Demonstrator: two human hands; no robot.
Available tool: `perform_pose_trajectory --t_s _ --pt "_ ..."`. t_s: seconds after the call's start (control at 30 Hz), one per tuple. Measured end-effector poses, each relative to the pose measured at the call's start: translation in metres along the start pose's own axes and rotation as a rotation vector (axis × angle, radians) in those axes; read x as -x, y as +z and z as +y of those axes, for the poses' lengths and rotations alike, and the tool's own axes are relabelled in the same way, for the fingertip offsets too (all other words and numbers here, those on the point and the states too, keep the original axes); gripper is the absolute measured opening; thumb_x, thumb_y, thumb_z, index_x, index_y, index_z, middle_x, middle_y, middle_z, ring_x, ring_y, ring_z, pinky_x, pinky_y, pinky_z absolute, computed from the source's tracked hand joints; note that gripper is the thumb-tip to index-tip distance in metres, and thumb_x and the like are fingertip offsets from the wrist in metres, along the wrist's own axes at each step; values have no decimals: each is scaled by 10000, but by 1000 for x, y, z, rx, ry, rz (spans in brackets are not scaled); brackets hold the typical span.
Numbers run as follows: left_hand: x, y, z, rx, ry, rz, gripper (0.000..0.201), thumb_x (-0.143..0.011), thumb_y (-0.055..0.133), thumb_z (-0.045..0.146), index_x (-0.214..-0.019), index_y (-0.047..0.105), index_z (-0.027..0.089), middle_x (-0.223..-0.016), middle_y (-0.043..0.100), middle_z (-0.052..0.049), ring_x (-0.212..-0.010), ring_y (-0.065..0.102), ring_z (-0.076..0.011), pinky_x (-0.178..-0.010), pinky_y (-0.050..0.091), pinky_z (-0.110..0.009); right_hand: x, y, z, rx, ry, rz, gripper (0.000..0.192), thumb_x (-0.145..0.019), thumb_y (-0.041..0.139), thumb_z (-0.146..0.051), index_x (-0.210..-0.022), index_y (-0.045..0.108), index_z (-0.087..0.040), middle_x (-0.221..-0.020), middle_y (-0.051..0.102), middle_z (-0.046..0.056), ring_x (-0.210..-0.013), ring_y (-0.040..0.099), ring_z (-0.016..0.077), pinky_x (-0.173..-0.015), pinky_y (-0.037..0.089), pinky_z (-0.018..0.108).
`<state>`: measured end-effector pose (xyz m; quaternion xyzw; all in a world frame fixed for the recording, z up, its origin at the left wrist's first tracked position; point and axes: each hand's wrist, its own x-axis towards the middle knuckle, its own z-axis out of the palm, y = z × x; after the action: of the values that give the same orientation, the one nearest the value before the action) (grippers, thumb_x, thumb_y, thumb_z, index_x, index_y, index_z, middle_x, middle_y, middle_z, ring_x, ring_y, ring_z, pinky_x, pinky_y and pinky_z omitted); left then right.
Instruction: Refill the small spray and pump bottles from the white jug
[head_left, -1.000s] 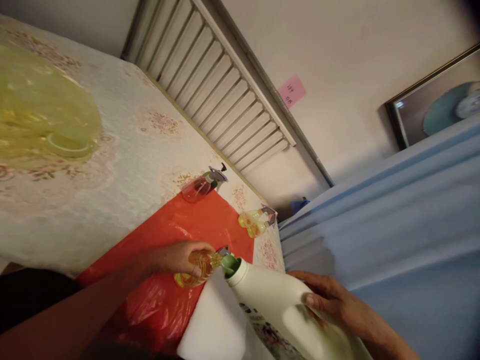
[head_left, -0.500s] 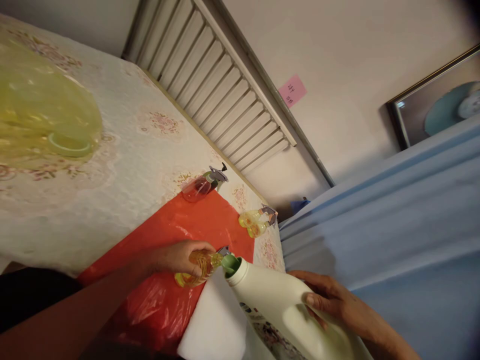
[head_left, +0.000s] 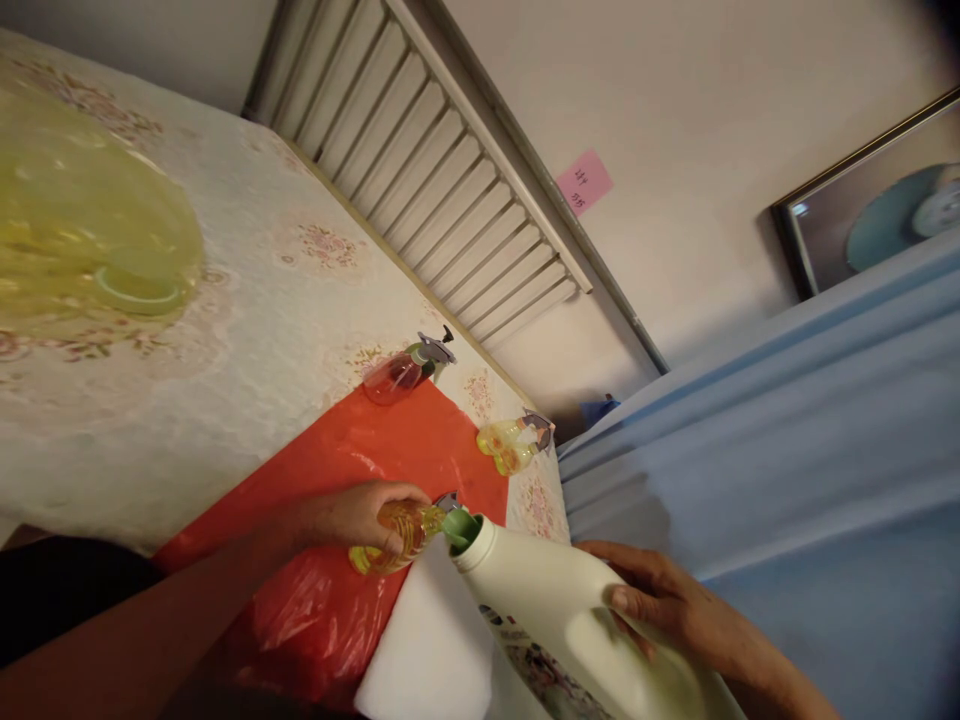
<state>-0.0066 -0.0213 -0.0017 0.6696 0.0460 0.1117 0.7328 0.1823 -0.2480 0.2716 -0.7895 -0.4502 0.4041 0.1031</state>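
Note:
My left hand (head_left: 360, 515) grips a small clear bottle (head_left: 397, 538) holding yellow liquid, low over the red plastic sheet (head_left: 352, 455). My right hand (head_left: 667, 605) holds a large white jug (head_left: 570, 625) by its handle, tilted so its green-rimmed open neck (head_left: 460, 527) meets the small bottle's mouth. A white cloth (head_left: 427, 650) lies under both.
A pink spray bottle (head_left: 405, 370) and a yellow spray bottle (head_left: 514, 443) lie at the red sheet's far edge. A yellow translucent container (head_left: 82, 230) sits at the left on the floral tablecloth (head_left: 247, 300). Blue fabric (head_left: 787, 440) fills the right; a louvred panel (head_left: 450, 190) leans on the wall.

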Motion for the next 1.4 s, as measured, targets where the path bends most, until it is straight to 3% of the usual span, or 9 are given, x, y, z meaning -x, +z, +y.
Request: perform_pose_trajectory --t_s 0.27,0.5,0.67,0.77,0.87,0.97,1.1,1.23,1.4 --pt "0 0 1 64 11 -16 555 -637 702 148 -1182 632 229 -1066 720 9 -984 674 -216 -802 516 -258 0 0 0 13 -41 -8 636 -835 604 -607 -1298 622 -172 -997 712 107 -929 662 283 -810 554 374" --pt "1 0 2 42 -19 -11 572 -634 698 164 -1197 622 232 -1063 716 9 -970 673 -218 -794 515 -263 -4 6 15 -10 -67 -16 614 -844 594 -608 -1284 616 -180 -1006 688 91 -945 640 269 -825 523 349" --pt "2 1 4 61 7 -11 563 -610 687 160 -1164 640 242 -1052 719 14 -962 675 -227 -789 516 -267 -9 13 42 -5 -41 13 562 -795 603 -677 -998 690 -161 -793 623 28 -661 551 159 -566 425 240" --pt "3 1 8 53 -16 -2 553 -610 694 176 -1156 642 243 -1059 719 9 -979 672 -240 -802 518 -279 -13 14 56 -49 -8 55 532 -679 706 -675 -807 629 -164 -680 539 -19 -577 456 113 -499 348 213" --pt "5 2 9 27 -17 14 553 -632 703 197 -1179 636 246 -1083 711 8 -989 665 -237 -802 515 -280 -17 11 57 -96 0 131 437 -629 786 -535 -756 582 -170 -651 506 -42 -560 407 93 -486 325 201" --pt "5 2 8 41 -44 20 561 -632 692 192 -1186 628 249 -1061 716 12 -959 670 -232 -789 521 -283 -25 5 50 -56 -11 275 219 -681 730 -324 -712 580 -167 -599 504 -51 -543 398 88 -497 318 205" --pt "4 2 6 65 -42 14 562 -609 699 184 -1164 636 248 -1036 722 6 -939 672 -243 -769 521 -292 -45 -5 42 -171 -101 418 104 -649 677 -217 -693 598 -166 -619 569 -37 -590 484 114 -559 358 224" --pt "4 2 5 102 -22 3 554 -613 676 151 -1158 646 242 -1057 719 17 -959 662 -242 -787 509 -297 -82 -5 37 -441 -146 449 247 -554 681 -174 -799 656 -165 -696 672 -15 -618 568 156 -614 412 263" --pt "5 4 10 142 -45 14 535 -577 716 149 -1097 664 268 -995 735 32 -932 664 -245 -761 513 -310 -136 13 21 -665 -333 516 412 -469 597 -96 -857 703 -185 -701 718 -17 -604 590 181 -628 424 283"
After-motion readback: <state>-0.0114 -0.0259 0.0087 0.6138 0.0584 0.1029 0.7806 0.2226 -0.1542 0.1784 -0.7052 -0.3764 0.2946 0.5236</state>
